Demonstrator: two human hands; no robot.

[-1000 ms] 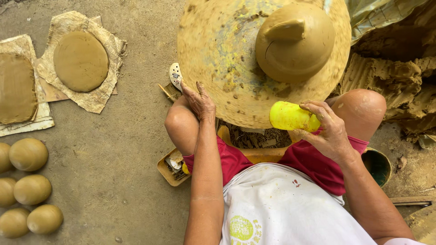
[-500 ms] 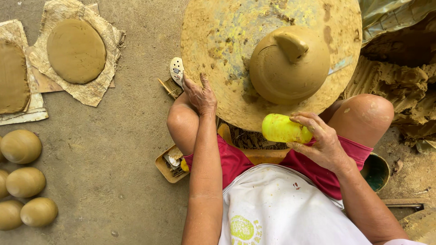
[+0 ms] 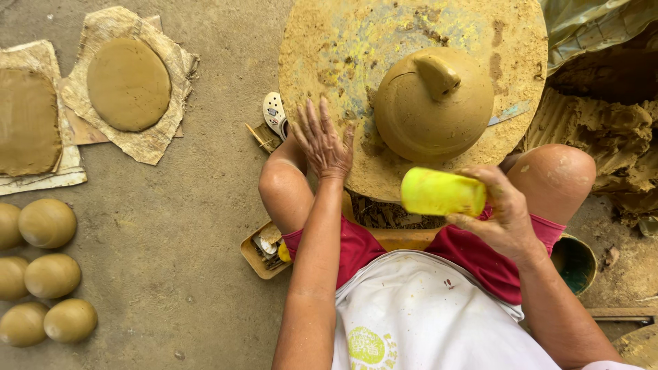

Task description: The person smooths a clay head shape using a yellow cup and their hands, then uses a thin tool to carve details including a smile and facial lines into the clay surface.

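Clay pot (image 3: 433,103): dome-shaped, sitting mouth-down right of centre on the round wheel (image 3: 343,48), with a stub of clay (image 3: 437,74) sticking up at its crown.
Surface: looking smooth and closed all round; a thin seam line is showing on the upper left shoulder.
Left hand (image 3: 323,142): lying flat and open, fingers spread, palm down on the wheel's near-left edge; gripping nothing.
Right hand (image 3: 504,212): wrapping closed around a yellow-green cylinder (image 3: 442,192), holding it just off the wheel's near edge, apart from the pot.
Progress: judging by shape, the forming is looking mostly done; the stub and seam are looking unfinished, so smoothing or trimming is probably remaining.
Floor stock: round slab (image 3: 128,83) and squarish slab (image 3: 27,120) are resting on sheets at the upper left; clay balls (image 3: 46,223) are waiting in rows at the left edge, all unshaped.
Near the wheel: flat blade (image 3: 508,113) is lying on the wheel's right edge; small tray (image 3: 257,257) of odds and ends is sitting on the floor under the left knee.
Hidden: pot's mouth and inside are facing down, so can't tell wall thickness or rim state.
Cut off: squarish slab and outer balls are running out of frame; green bucket (image 3: 574,262) is half covered by the right arm.
Unclear: whether the wheel is spinning; what the cylinder is made of; tray contents too small to make out.
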